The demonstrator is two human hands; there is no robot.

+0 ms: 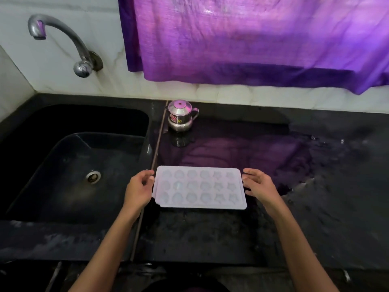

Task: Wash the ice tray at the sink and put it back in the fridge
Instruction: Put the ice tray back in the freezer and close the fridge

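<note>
Ice tray (200,187) is flanked by left hand (139,191) and right hand (260,186), fingers loosely spread, nothing gripped yet, probably lined up for carrying to the sink (63,165).

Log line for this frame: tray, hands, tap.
ice tray flat on black counter, right of sink | left hand open at tray's left end | right hand open at right end | tap dry

Stickers on steel pot (181,116): print too small, unreadable.
</note>
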